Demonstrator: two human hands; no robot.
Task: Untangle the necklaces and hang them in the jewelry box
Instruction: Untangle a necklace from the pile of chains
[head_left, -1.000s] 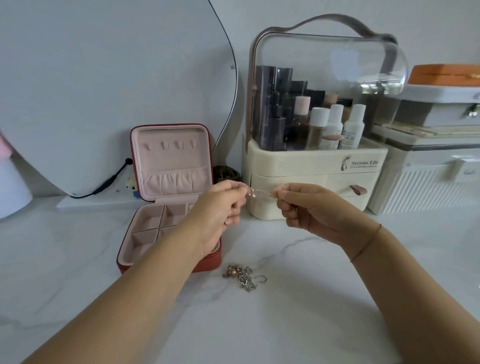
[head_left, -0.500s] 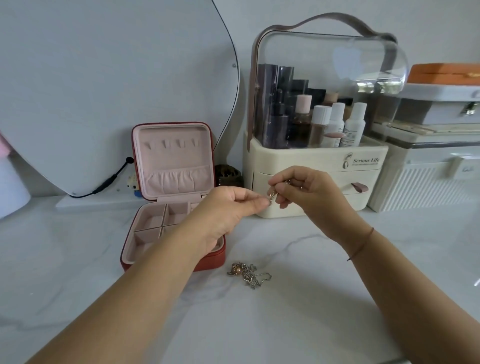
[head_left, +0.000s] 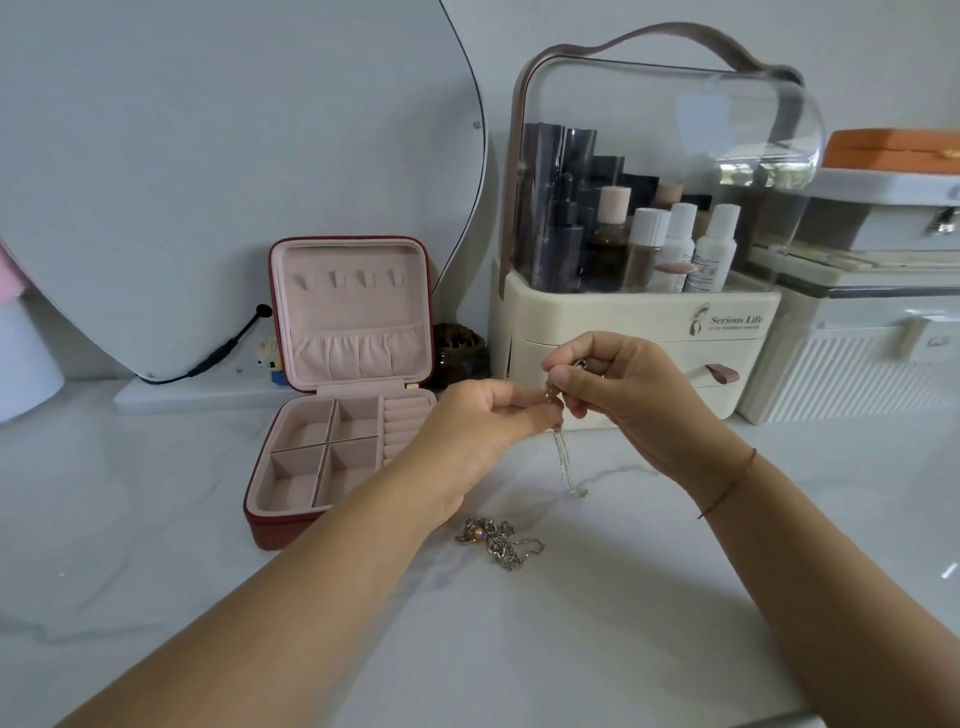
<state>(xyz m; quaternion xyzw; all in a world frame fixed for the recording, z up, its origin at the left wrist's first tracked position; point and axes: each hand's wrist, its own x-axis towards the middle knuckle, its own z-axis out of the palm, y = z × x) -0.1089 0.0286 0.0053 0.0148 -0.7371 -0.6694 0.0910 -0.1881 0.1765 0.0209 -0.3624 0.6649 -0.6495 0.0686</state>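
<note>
Necklaces are in two places before you: one thin silver chain (head_left: 561, 460) hangs between your hands, and a tangled heap of silver necklaces with a small round bead (head_left: 497, 539) lies on the white marble-veined tabletop (head_left: 597, 623), just below and between your wrists. Your left hand (head_left: 483, 431) pinches the chain between thumb and fingertips, fingers closed tight on it. Your right hand (head_left: 634, 395) sits just above and beside it with its fingers curled, nipping the top of the same chain; what it grips there is too small and blurred to name. The loose end of the chain drops straight down and stops just short of the heap. To your left the red square jewelry box with pale pink lining (head_left: 275, 532) stands open on the tabletop, its lid (head_left: 358, 322) upright, with a row of small pink hooks (head_left: 345, 280) near the top. Your left forearm crosses the box's near right corner. Behind your hands stands a cream cosmetics organiser with a clear domed cover (head_left: 623, 322), bottles inside. A large rounded mirror (head_left: 208, 156) leans behind the box. A thin brown cord bracelet (head_left: 727, 486) circles your right wrist.
</note>
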